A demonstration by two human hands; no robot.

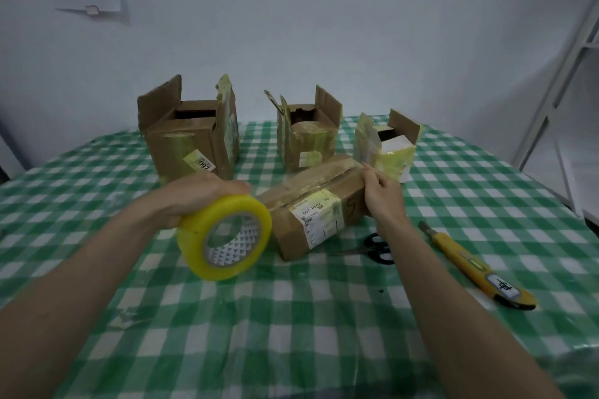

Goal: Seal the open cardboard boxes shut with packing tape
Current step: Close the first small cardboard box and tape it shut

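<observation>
The left hand [197, 194] grips a yellow roll of clear packing tape [223, 236], fingers curled over its rim, lifted off the green-checked bench [291, 317] beside the near closed brown cardboard box [311, 201], apparently ready to pay out tape. The right hand [382, 194] steadies that box's right end; whether its fingertips pinch a tape end I cannot tell. Three open cardboard boxes [188, 136] wait farther back. Black-handled scissors [376, 248] and a yellow utility knife [476, 266] lie to the near right, handy for cutting.

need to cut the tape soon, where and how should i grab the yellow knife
Take the knife by its thick yellow handle, about the middle, coming from above with the right hand. It lies flat on the table, slanted, with the narrow tip pointing away and the black butt end nearest you, so fingers can close across its long sides. Nothing touches it; the scissors lie apart to its left.
</observation>
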